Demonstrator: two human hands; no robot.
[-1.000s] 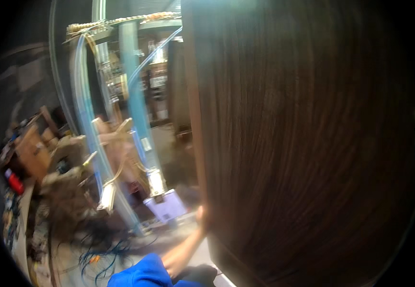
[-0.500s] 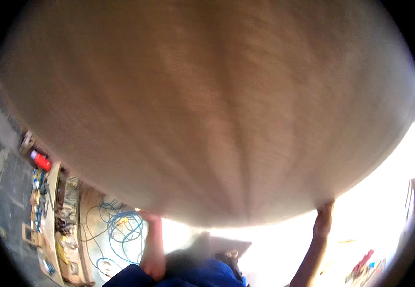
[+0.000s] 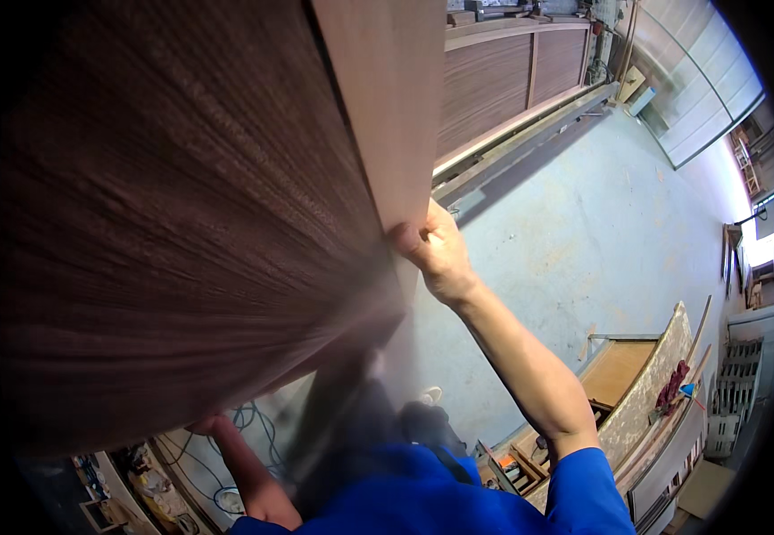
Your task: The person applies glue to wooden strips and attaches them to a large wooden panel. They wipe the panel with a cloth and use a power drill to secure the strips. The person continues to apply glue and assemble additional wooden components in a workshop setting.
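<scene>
A very large wooden panel (image 3: 182,196) with dark brown grain fills the left half of the head view, close up and tilted. Along its right side runs a pale wood border (image 3: 387,98). My right hand (image 3: 436,252) is closed round that border, the thumb on the near face and the other fingers mostly hidden behind. Low on the left, my left hand (image 3: 211,423) holds the panel's lower edge; most of its fingers are out of sight behind the panel.
Another framed wood panel (image 3: 494,80) rests along a metal rail at the back. Boards and offcuts (image 3: 623,370) lie to my right. A blue hose (image 3: 257,428) is coiled on the floor by my left arm. Cluttered shelving (image 3: 159,495) stands lower left.
The panel, which spanned nearly the whole view, has turned and swung left, showing its pale border and the room on the right. My right hand has risen and moved left; my left hand sits lower.
</scene>
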